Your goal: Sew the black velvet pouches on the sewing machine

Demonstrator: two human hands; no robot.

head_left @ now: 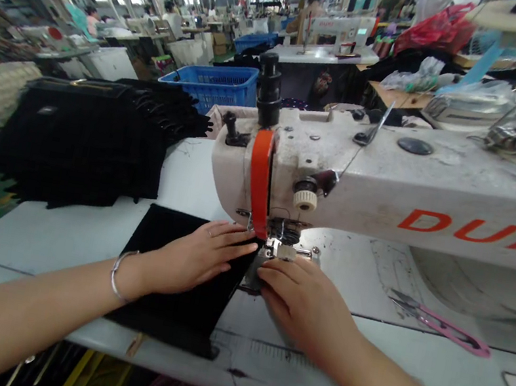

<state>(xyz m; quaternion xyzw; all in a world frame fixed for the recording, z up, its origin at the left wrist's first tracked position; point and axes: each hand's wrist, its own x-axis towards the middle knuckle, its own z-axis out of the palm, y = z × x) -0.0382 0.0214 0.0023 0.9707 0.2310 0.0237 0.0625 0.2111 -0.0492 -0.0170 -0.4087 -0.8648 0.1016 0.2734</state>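
Observation:
A black fabric piece (185, 320) lies on the sewing table, its right edge running up to the needle area of a white sewing machine (361, 198). Flat on the cloth rests my left hand (200, 253), its fingers stretched toward the presser foot. My right hand (299, 297) is right of the needle area, its fingertips on the metal plate beside the foot. Those fingers are bent and close together; whether anything is under them is hidden. The needle itself is hard to make out behind the orange guard (261, 180).
A tall stack of black fabric pieces (82, 142) sits at the table's left. Pink-handled thread snips (444, 326) lie under the machine arm to the right. Behind are a blue plastic basket (212, 82) and another sewing machine (340, 28). People work farther back.

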